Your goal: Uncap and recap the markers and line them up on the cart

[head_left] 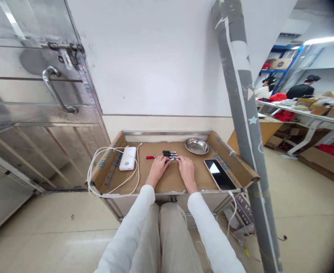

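My left hand (157, 169) and my right hand (186, 170) rest low over a cardboard-lined tabletop (169, 183). Between their fingertips lies a slim dark-and-silver marker pen (172, 159), pinched by the left fingers at one end and the right at the other. Just beyond it are several black marker pens (169, 152), side by side and roughly parallel. A red marker pen (150, 157) points out to the left, near my left fingers. Much of the pinched pen is hidden by my fingers.
A white power bank (127, 158) with a looped white cable (89, 172) lies at left. At right are a round metal dish (197, 146) and a phone (219, 175). A tall grey wrapped roll (245, 113) leans beside the table. Two people sit in the background.
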Available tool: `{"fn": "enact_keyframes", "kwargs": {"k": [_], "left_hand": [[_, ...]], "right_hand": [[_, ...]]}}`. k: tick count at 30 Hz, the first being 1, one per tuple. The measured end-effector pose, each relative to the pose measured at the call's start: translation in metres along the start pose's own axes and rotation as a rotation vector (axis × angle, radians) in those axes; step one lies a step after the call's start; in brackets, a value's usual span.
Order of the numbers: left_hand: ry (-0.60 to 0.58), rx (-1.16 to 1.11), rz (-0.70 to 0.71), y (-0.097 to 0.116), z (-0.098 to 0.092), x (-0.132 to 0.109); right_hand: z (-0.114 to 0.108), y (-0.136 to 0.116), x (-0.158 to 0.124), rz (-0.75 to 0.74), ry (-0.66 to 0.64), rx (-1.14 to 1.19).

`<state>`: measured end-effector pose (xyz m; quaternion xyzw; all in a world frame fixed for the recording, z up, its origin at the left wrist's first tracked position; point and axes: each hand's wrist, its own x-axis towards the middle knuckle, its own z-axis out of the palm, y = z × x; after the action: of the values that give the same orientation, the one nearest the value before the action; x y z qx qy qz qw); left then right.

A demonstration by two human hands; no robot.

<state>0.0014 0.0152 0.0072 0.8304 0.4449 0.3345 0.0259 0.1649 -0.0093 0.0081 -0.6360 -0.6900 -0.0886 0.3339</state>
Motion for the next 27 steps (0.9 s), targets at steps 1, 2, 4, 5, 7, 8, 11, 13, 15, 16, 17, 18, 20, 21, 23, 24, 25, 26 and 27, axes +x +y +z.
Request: {"fn": "enact_keyframes", "kwargs": {"k": [1,2,4,5,7,8,11,13,15,16,17,18,20,21,23,24,25,26,27], "left_hand": [[0.004,0.011,-0.004,0.0,0.0,0.0],[0.007,0.023,-0.005,0.0,0.0,0.0],[0.003,0.051,0.004,0.001,-0.001,-0.001],[-0.001,0.07,0.009,0.001,-0.002,-0.001],[0.004,0.126,-0.002,0.003,-0.004,-0.001],[0.017,0.164,-0.02,0.004,-0.005,-0.001],[0.092,0.289,-0.12,0.006,-0.008,-0.003],[0.138,0.372,-0.226,0.006,-0.008,-0.005],[0.158,0.447,-0.344,0.005,-0.007,-0.008],[0.159,0.473,-0.388,0.004,-0.007,-0.009],[0.155,0.49,-0.415,0.003,-0.006,-0.01],[0.147,0.498,-0.424,0.003,-0.005,-0.01],[0.131,0.499,-0.415,0.003,-0.003,-0.01],[0.125,0.498,-0.408,0.003,-0.003,-0.009],[0.118,0.5,-0.407,0.003,-0.002,-0.008],[0.119,0.503,-0.408,0.003,-0.001,-0.007],[0.119,0.507,-0.407,0.003,-0.001,-0.006],[0.122,0.512,-0.404,0.003,-0.001,-0.006],[0.125,0.518,-0.399,0.002,0.0,-0.006]], "right_hand": [[0.0,0.0,0.0,0.012,0.007,0.007],[0.001,0.0,0.0,0.021,0.013,0.019],[0.0,-0.001,0.0,-0.006,0.001,0.069],[0.0,-0.003,0.0,-0.047,-0.021,0.11],[-0.001,-0.006,0.0,-0.162,-0.088,0.212],[-0.002,-0.008,0.0,-0.214,-0.124,0.259],[-0.001,-0.011,0.001,-0.248,-0.163,0.319],[0.001,-0.01,0.002,-0.211,-0.139,0.301],[0.005,-0.008,0.003,-0.173,-0.113,0.245],[0.006,-0.007,0.003,-0.155,-0.104,0.209],[0.007,-0.006,0.003,-0.147,-0.105,0.173],[0.008,-0.006,0.004,-0.143,-0.11,0.142],[0.008,-0.007,0.004,-0.149,-0.133,0.096],[0.008,-0.008,0.004,-0.157,-0.144,0.079],[0.007,-0.01,0.004,-0.173,-0.165,0.053],[0.006,-0.01,0.004,-0.178,-0.174,0.042],[0.006,-0.011,0.004,-0.181,-0.182,0.031],[0.006,-0.012,0.003,-0.18,-0.188,0.021],[0.006,-0.012,0.003,-0.178,-0.193,0.01]]}}
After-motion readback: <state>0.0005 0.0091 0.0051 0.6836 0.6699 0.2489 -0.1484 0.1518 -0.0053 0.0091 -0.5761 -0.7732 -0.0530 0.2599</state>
